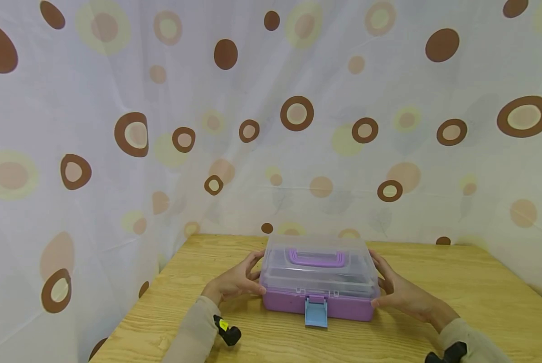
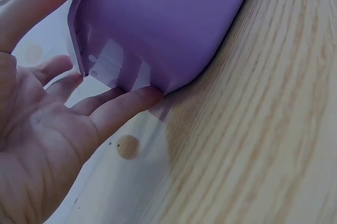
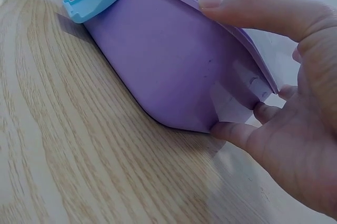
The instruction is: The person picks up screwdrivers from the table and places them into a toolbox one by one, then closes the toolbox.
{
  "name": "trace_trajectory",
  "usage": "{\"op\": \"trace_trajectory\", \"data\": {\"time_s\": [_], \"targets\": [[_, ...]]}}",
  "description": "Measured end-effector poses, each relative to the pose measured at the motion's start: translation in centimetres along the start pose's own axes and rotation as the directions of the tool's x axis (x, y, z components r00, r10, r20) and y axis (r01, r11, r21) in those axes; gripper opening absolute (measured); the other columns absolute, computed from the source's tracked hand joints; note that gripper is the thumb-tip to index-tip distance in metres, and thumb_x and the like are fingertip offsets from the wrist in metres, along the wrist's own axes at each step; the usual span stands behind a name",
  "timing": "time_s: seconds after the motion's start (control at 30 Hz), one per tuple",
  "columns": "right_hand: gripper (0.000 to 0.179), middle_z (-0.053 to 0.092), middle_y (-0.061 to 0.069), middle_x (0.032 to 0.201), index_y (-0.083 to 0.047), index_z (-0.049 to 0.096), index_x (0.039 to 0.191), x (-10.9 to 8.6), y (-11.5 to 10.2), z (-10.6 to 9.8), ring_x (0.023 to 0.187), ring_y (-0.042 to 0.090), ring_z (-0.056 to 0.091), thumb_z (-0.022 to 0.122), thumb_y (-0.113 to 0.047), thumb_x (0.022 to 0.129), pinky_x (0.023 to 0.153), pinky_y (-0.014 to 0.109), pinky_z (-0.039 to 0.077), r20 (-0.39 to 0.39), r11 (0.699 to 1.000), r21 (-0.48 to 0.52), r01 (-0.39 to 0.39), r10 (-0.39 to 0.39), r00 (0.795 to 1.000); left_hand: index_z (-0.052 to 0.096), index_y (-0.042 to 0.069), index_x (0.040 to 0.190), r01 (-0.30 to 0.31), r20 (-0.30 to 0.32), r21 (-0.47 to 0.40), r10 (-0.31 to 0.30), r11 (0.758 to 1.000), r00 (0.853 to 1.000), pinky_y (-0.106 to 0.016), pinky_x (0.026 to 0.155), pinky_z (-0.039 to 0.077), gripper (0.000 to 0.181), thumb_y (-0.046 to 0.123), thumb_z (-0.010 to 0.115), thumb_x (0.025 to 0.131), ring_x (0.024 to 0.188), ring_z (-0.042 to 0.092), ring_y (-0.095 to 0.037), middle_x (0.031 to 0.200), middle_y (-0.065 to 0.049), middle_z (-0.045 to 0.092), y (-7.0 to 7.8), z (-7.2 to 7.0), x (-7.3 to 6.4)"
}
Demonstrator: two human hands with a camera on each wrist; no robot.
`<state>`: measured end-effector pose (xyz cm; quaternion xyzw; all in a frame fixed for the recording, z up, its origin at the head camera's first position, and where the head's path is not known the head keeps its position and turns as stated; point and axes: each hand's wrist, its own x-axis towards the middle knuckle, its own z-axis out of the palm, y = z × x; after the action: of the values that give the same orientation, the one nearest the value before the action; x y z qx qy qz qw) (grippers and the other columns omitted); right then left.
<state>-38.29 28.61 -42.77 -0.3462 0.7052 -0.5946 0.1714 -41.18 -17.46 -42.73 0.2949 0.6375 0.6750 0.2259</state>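
A plastic storage box (image 1: 284,300) with a purple base and a clear lid (image 1: 280,275) sits on the wooden table. A purple carrying handle (image 1: 317,262) lies on top of the lid. At the front a light blue latch (image 1: 316,315) hangs flipped down and outward. My left hand (image 1: 234,283) holds the box's left end, thumb at the front corner and fingers along the side. The opposite end is held by my right hand (image 1: 407,295), its thumb (image 3: 210,2) at the base's upper rim and its fingertips (image 3: 224,129) against the lower side. The lid hides the contents.
The wooden table (image 1: 139,333) extends around the box on both sides. Behind it and along the left hangs a white curtain (image 1: 253,85) with brown and yellow circles. A black strap with a camera mount (image 1: 227,333) is on the left wrist.
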Motion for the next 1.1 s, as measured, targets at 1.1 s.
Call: {"op": "trace_trajectory", "data": {"time_s": [1.1], "targets": [[0.113, -0.033, 0.016, 0.164, -0.029, -0.022, 0.162, -0.19, -0.23, -0.1, 0.148, 0.057, -0.01, 0.069, -0.01, 0.097, 0.109, 0.058, 0.039, -0.025, 0.998, -0.029, -0.048, 0.047, 0.999, 0.02, 0.017, 0.161, -0.003, 0.001, -0.02, 0.003, 1.0, 1.0, -0.049, 0.107, 0.046, 0.104, -0.005, 0.084, 0.083, 0.152, 0.023, -0.038, 0.172, -0.003, -0.004, -0.17, -0.11, -0.09]]}}
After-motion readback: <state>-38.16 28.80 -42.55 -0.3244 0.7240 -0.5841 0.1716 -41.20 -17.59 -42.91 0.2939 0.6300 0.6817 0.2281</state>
